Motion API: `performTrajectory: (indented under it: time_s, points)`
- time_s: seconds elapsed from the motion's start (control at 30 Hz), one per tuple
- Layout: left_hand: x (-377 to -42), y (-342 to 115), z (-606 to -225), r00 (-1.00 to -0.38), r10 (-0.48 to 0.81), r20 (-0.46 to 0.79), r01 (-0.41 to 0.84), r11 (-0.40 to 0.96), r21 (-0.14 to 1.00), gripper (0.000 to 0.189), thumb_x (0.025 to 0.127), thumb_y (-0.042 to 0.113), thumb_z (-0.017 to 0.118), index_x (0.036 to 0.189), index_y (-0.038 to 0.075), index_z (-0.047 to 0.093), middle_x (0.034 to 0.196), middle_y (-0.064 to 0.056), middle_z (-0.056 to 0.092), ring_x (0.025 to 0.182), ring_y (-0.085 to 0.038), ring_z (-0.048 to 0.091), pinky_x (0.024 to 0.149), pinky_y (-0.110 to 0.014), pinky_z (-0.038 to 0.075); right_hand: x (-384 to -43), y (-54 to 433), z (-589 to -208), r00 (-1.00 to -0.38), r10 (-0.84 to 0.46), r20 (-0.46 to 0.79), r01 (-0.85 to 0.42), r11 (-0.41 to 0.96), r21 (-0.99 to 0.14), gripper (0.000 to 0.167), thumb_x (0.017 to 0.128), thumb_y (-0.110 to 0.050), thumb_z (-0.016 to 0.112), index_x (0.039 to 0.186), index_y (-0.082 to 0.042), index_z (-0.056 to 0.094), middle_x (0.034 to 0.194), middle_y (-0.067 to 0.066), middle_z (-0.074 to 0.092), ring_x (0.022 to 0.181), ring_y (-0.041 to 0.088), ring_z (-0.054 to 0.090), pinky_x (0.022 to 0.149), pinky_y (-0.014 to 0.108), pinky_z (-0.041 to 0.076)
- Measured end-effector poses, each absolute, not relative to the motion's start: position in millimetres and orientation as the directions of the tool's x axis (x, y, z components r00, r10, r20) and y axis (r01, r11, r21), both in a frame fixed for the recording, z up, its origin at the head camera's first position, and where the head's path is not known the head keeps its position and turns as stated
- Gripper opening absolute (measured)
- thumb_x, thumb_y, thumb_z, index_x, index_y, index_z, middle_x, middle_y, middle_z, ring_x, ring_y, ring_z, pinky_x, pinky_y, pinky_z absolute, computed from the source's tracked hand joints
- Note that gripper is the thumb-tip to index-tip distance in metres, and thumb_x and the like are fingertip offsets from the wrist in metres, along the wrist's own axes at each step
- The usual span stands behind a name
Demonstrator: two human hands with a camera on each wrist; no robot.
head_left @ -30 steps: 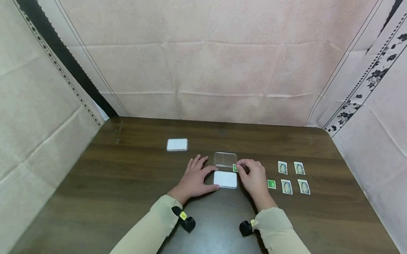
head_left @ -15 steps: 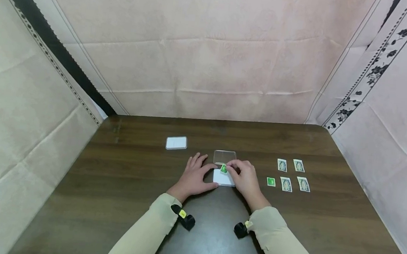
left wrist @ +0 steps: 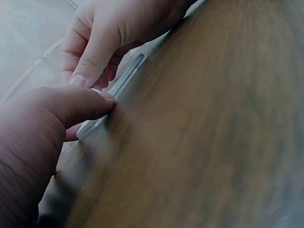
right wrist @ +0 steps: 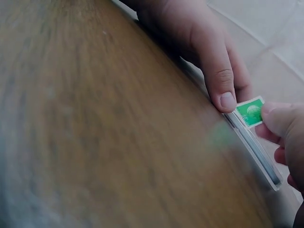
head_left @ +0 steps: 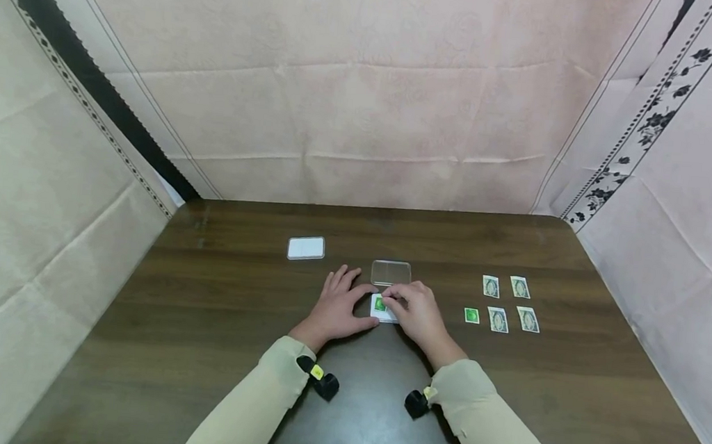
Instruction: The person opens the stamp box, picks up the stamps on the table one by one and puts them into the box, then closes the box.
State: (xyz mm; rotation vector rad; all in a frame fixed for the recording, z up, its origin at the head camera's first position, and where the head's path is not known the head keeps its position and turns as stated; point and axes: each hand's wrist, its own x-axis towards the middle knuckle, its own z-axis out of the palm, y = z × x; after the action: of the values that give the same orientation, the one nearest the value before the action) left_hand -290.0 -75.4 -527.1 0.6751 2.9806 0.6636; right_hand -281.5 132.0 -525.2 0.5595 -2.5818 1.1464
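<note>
Between my two hands lies a small flat clear case (head_left: 376,317) with a white inside, its clear lid (head_left: 391,272) folded back on the far side. My left hand (head_left: 336,310) holds the case by its left side, thumb at the near edge and index finger at the far edge. Over the white surface, my right hand (head_left: 420,318) pinches a small green postage stamp (right wrist: 251,111) between thumb and fingertips. In the right wrist view the stamp is tilted, its lower corner right at the edge of the case near my left thumb.
Several portrait stamps (head_left: 497,319) lie in two rows to the right, with another green stamp (head_left: 471,315) beside them. A white rectangular card or case (head_left: 306,248) lies at the back left. The brown wooden table (head_left: 231,296) is bordered by pale cloth hangings (head_left: 365,111).
My right hand has moved left with the green stamp, from the case's far right corner to over its white left part. My left hand has kept its place at the case.
</note>
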Motion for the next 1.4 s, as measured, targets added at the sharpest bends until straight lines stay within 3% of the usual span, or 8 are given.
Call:
performTrajectory:
  time_s: [0.2,0.93,1.4]
  points:
    - [-289.8,-75.3,-524.7,-0.904,0.421,0.071,0.411,0.814,0.410,0.061,0.088,0.060,0.067,0.139,0.028,0.059,0.163,-0.014,0.028,0.154,-0.036,0.009,0.122,-0.056,0.003,-280.6,130.5,-524.8,-0.892,-0.238,0.384,-0.446,0.595,-0.669,0.005,0.091,-0.018,0.076,0.095,-0.015,0.077,0.095,-0.004,0.075,0.097,0.022,0.059,0.082,0.045,0.050]
    - [-290.4,-75.7,-527.8,-0.908,0.413,0.067,0.404,0.822,0.401,0.061,0.088,0.062,0.065,0.139,0.030,0.058,0.163,-0.013,0.027,0.154,-0.036,0.008,0.122,-0.055,0.003,-278.7,131.1,-524.7,-0.857,-0.332,0.394,-0.511,0.643,-0.571,0.006,0.093,-0.021,0.075,0.094,-0.016,0.076,0.097,-0.004,0.076,0.098,0.023,0.059,0.102,0.056,0.038]
    - [-291.6,-75.6,-529.4,-0.908,0.414,0.064,0.403,0.822,0.401,0.060,0.088,0.063,0.065,0.139,0.031,0.058,0.163,-0.013,0.027,0.154,-0.035,0.009,0.122,-0.055,0.003,-278.6,130.0,-525.4,-0.837,-0.343,0.426,-0.537,0.665,-0.519,0.005,0.090,-0.017,0.078,0.092,-0.017,0.074,0.087,-0.006,0.073,0.094,0.022,0.058,0.098,0.054,0.041]
